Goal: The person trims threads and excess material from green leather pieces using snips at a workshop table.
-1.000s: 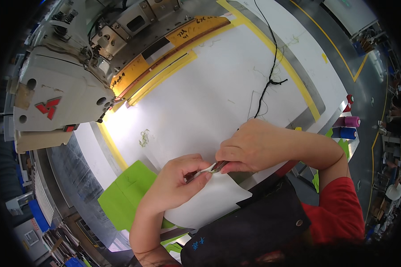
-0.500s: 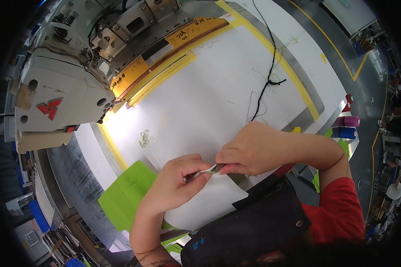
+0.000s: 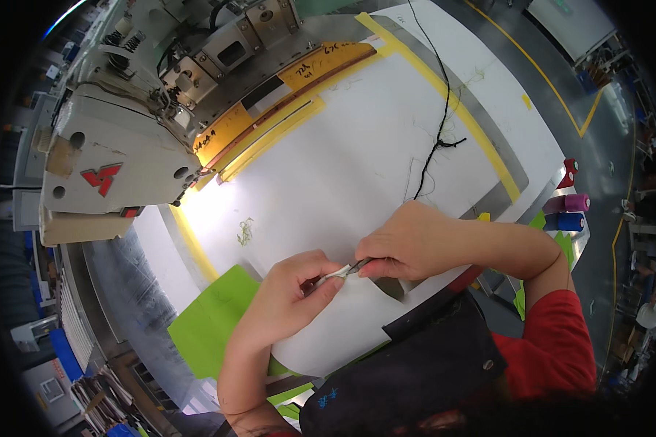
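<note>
My left hand (image 3: 288, 295) is closed in a pinch on the folded edge of a white-faced fabric piece (image 3: 342, 331), held near my apron. My right hand (image 3: 404, 244) grips a small dark metal tool (image 3: 358, 265), which looks like thread snips; its tip meets the fold right beside my left fingertips. Most of the tool is hidden inside my right fingers. Bright green fabric (image 3: 215, 317) extends to the left behind my left wrist, and I cannot tell whether it belongs to the white-faced piece.
A sewing machine head (image 3: 109, 160) stands at the left, its lamp lighting the white tabletop (image 3: 328, 167). Yellow tape (image 3: 477, 142) borders the top. A black cord (image 3: 435, 146) crosses it, and green thread scraps (image 3: 246, 231) lie nearby. Thread spools (image 3: 570, 221) sit at the right edge.
More of the dark tool shows between my hands, and its tip sits at the fold. My right fingers have shifted slightly upward. The whole view has moved a little.
</note>
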A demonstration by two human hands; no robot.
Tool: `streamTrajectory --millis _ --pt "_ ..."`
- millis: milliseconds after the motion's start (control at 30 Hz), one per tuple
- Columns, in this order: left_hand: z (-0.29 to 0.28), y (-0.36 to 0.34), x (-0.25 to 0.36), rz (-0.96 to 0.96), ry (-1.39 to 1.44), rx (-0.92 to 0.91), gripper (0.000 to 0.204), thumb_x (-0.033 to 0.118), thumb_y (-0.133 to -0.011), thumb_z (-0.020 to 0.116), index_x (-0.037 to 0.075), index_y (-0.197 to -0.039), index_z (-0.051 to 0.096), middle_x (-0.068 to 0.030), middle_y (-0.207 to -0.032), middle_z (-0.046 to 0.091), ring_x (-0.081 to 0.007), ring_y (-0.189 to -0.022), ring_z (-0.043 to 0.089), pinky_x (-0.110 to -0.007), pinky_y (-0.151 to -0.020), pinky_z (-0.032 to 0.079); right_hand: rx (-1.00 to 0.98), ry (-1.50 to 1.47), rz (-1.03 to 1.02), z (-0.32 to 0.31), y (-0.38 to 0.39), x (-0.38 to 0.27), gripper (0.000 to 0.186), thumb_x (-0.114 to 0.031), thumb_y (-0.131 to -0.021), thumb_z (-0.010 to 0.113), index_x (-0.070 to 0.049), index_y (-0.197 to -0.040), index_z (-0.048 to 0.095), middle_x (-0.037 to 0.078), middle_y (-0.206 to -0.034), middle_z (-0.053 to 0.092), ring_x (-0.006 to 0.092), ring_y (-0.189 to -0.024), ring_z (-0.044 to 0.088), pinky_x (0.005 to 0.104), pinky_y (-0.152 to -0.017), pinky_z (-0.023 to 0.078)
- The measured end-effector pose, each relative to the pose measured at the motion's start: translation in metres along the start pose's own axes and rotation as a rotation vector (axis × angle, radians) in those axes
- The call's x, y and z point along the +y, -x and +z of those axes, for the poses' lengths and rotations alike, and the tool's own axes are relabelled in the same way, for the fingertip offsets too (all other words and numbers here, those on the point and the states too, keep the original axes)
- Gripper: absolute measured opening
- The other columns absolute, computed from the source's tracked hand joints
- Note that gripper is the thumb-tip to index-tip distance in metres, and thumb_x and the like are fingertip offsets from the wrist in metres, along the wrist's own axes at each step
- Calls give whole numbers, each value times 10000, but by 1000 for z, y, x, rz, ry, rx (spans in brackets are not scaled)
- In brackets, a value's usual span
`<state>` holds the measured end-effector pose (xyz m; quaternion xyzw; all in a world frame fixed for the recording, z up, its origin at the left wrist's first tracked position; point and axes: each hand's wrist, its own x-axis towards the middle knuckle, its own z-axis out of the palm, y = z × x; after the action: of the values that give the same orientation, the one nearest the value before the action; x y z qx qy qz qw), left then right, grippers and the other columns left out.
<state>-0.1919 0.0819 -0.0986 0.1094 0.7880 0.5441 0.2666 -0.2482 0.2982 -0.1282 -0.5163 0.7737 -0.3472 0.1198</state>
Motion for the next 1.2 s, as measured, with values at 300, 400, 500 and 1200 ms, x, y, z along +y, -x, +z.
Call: streamTrajectory --millis 300,400,500,1200 --pt "8 2 -2 -15 347 313 102 69 -857 531 15 -923 586 33 -767 520 -35 -675 488 -178 -566 401 236 -224 198 -2 -3 -6 268 -246 -704 721 -63 -815 561 35 -700 526 179 -606 530 259 -530 419" --pt "13 2 -11 101 249 399 148 62 -864 517 33 -1005 551 15 -838 541 -45 -739 525 -187 -595 434 367 -104 51 0 -1 -7 247 -204 -670 723 -83 -827 576 24 -714 521 182 -586 545 269 -498 423" --pt "17 3 -1 65 241 453 265 16 -857 479 50 -1119 496 -22 -946 552 -75 -757 538 -197 -611 449 435 228 -63 -4 2 -12 245 -154 -625 711 -117 -837 594 14 -755 534 171 -554 551 273 -471 427" --pt "-2 44 80 205 -659 318 246 277 -772 642 47 -727 567 -99 -615 525 -291 -534 509 -353 -486 405 -195 -149 15 -68 -13 -63 369 -351 -821 572 -25 -659 511 132 -554 491 311 -540 480 359 -510 376"
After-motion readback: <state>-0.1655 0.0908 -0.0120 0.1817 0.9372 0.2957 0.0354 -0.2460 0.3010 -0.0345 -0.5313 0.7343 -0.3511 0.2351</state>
